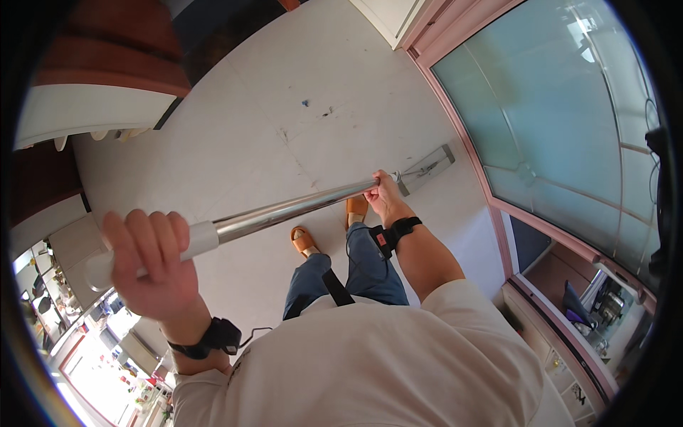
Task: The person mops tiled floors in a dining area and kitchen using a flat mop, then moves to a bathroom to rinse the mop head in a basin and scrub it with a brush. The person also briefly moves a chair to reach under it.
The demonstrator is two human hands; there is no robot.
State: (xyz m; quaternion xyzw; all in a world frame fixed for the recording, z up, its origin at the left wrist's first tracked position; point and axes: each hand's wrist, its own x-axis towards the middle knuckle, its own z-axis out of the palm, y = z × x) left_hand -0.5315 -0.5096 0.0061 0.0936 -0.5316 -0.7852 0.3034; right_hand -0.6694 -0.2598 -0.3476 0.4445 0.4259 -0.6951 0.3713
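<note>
My left hand (155, 261) is closed around the white plastic grip at the upper end of a metal mop pole (288, 209). Further down the pole, near its lower end, my right hand (383, 196) grips the shiny tube. A flat, pale rectangular mop head (431, 168) with grey ends lies on the floor to the right, beyond my right hand. Small dark bits of debris (327, 111) and a small blue scrap (304, 103) lie on the pale floor (240, 139) ahead of my feet. Both wrists wear black straps with small devices.
A pink-framed sliding door with frosted glass (555, 117) stands on the right, close to the mop head. White and reddish-brown furniture (101, 107) is at the upper left. My feet, in orange slippers (303, 240), stand on the floor below the pole. Crowded shelves (50, 291) are at the lower left.
</note>
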